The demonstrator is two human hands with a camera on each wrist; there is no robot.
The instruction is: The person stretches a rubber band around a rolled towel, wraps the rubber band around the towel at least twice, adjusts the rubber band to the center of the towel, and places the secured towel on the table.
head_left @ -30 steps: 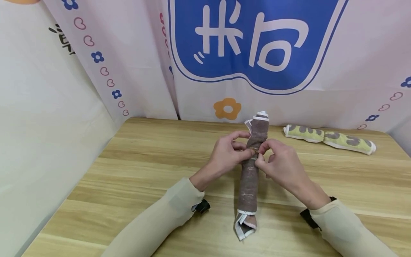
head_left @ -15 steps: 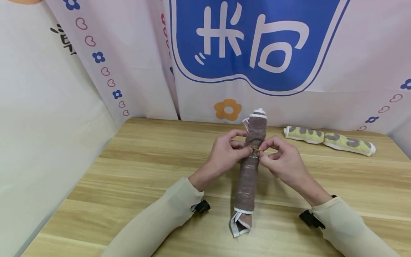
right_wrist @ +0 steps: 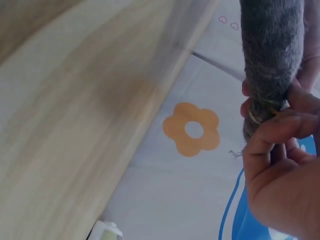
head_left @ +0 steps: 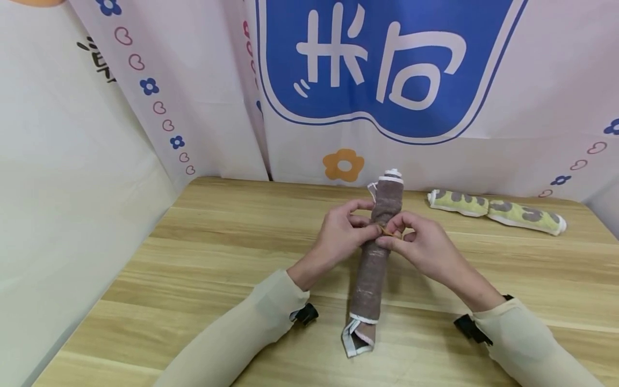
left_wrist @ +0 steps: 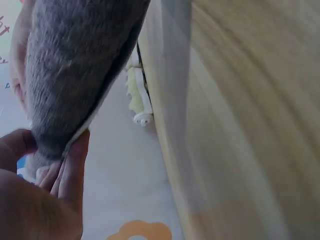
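A brown rolled-up towel (head_left: 369, 274) with white hems lies lengthwise before me, its near end folded to a point. At its narrowed middle, my left hand (head_left: 338, 234) holds the roll from the left, fingers round the far side and thumb on top. My right hand (head_left: 425, 244) pinches a thin yellowish rubber band (head_left: 390, 233) between thumb and forefinger, pulled out a little from the roll. In the left wrist view the towel (left_wrist: 80, 70) bulges above the gripped waist. The right wrist view has the band (right_wrist: 275, 111) crossing the towel (right_wrist: 272, 45) beside the fingers.
Another rolled towel (head_left: 512, 212), yellow-green with grey patches and cinched in its middle, lies at the back right of the wooden table (head_left: 217, 242). A printed white cloth backdrop (head_left: 295, 145) hangs right behind the table's far edge.
My right hand drew the rubber band slightly right, then came back left over the towel. The towel's near end has swung a little left. My left hand keeps its hold.
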